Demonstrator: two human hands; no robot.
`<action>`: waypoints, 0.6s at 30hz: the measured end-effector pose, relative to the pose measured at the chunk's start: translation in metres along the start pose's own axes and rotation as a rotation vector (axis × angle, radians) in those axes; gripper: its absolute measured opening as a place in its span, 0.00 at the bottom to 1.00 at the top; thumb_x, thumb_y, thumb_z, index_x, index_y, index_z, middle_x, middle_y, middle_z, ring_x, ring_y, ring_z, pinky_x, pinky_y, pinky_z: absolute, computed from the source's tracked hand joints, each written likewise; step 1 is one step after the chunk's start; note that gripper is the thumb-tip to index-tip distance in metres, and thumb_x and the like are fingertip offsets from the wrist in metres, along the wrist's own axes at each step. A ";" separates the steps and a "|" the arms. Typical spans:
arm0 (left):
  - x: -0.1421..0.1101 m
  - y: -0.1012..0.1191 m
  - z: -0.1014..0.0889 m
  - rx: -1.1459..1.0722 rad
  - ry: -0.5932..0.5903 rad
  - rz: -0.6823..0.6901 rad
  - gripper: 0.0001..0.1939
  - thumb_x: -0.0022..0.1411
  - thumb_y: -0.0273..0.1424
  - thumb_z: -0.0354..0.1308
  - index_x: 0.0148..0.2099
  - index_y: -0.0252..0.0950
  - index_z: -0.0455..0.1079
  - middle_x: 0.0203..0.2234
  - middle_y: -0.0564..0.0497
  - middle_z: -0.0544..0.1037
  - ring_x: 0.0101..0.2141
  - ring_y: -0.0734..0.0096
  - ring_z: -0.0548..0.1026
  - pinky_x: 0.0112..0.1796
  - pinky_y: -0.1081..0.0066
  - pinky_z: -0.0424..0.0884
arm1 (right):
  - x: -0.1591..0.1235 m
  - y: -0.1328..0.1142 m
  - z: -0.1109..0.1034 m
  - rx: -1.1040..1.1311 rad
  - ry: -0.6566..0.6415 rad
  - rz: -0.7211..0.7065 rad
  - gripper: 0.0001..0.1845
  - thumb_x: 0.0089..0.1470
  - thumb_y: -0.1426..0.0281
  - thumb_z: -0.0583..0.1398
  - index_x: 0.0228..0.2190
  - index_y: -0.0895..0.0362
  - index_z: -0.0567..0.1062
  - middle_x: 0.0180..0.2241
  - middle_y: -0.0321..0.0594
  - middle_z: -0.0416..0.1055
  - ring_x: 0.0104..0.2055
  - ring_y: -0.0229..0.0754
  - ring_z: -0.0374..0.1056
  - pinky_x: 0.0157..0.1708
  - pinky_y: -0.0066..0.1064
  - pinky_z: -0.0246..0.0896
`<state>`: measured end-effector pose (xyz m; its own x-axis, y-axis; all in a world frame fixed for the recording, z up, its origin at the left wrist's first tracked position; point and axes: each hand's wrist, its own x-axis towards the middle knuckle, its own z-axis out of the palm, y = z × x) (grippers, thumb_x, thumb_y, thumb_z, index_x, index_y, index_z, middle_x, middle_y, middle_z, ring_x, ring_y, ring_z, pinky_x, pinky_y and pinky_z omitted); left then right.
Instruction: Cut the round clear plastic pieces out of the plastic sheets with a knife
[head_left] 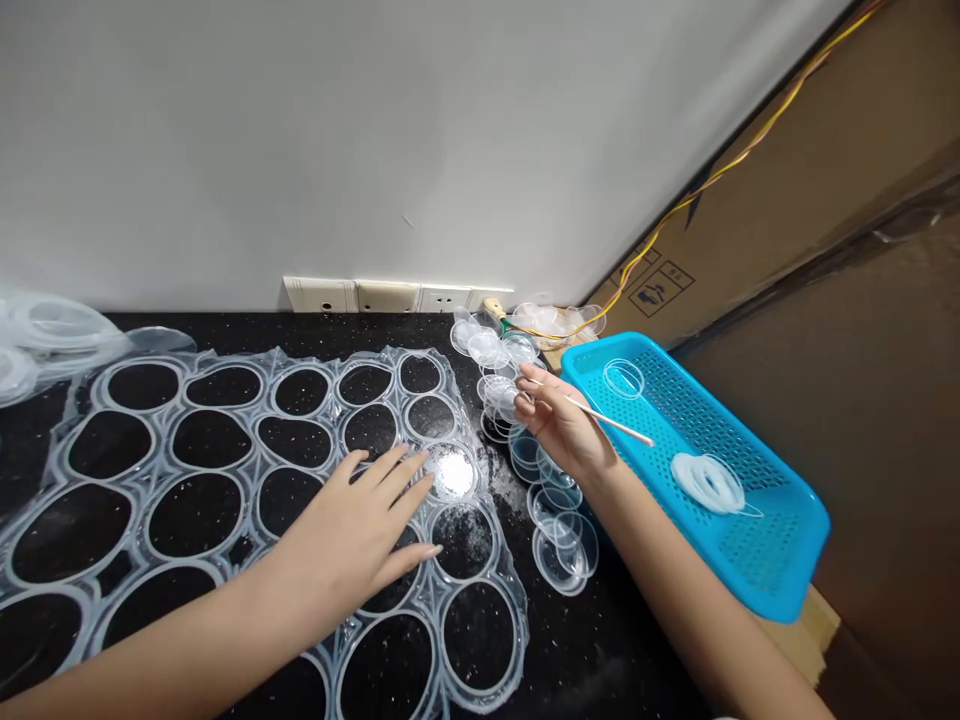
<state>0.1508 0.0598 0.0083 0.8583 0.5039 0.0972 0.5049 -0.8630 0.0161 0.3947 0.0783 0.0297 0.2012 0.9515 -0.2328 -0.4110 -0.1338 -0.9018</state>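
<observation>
My hands are well apart. My left hand (352,530) lies spread on a clear plastic sheet (251,510) full of round holes. My right hand (559,425) pinches a thin wooden stick (607,418), with loose clear discs (555,540) below it and a blue basket (600,345) to its right.
</observation>
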 end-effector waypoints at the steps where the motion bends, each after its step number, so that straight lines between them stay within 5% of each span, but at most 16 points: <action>1: 0.001 0.002 -0.001 -0.006 -0.006 0.006 0.33 0.66 0.49 0.31 0.56 0.33 0.63 0.57 0.44 0.63 0.55 0.53 0.62 0.47 0.53 0.60 | 0.000 0.000 0.000 -0.012 -0.003 0.003 0.15 0.37 0.72 0.66 0.32 0.56 0.74 0.24 0.30 0.62 0.21 0.27 0.54 0.20 0.22 0.51; 7: 0.004 0.018 -0.002 0.007 -0.027 0.029 0.29 0.65 0.48 0.40 0.56 0.34 0.64 0.57 0.42 0.62 0.56 0.50 0.61 0.47 0.53 0.59 | -0.002 0.000 -0.003 -0.201 -0.046 -0.181 0.19 0.45 0.60 0.63 0.39 0.55 0.73 0.28 0.33 0.61 0.19 0.28 0.46 0.18 0.28 0.37; 12: -0.006 0.037 -0.005 -0.101 -0.060 0.128 0.22 0.62 0.47 0.46 0.51 0.44 0.69 0.54 0.43 0.67 0.53 0.46 0.64 0.46 0.51 0.60 | -0.002 -0.001 -0.009 -0.267 -0.057 -0.234 0.24 0.47 0.53 0.61 0.42 0.55 0.72 0.26 0.34 0.61 0.19 0.29 0.45 0.19 0.29 0.36; 18: 0.010 0.024 -0.008 -0.065 -0.079 0.043 0.25 0.63 0.47 0.46 0.56 0.40 0.64 0.57 0.42 0.63 0.55 0.48 0.62 0.46 0.51 0.63 | 0.005 0.005 -0.011 -0.277 -0.082 -0.276 0.22 0.47 0.52 0.60 0.33 0.60 0.76 0.20 0.32 0.59 0.17 0.27 0.43 0.18 0.27 0.34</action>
<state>0.1704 0.0441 0.0174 0.8849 0.4654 0.0206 0.4626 -0.8831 0.0784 0.4035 0.0799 0.0204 0.1940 0.9797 0.0515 -0.0934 0.0707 -0.9931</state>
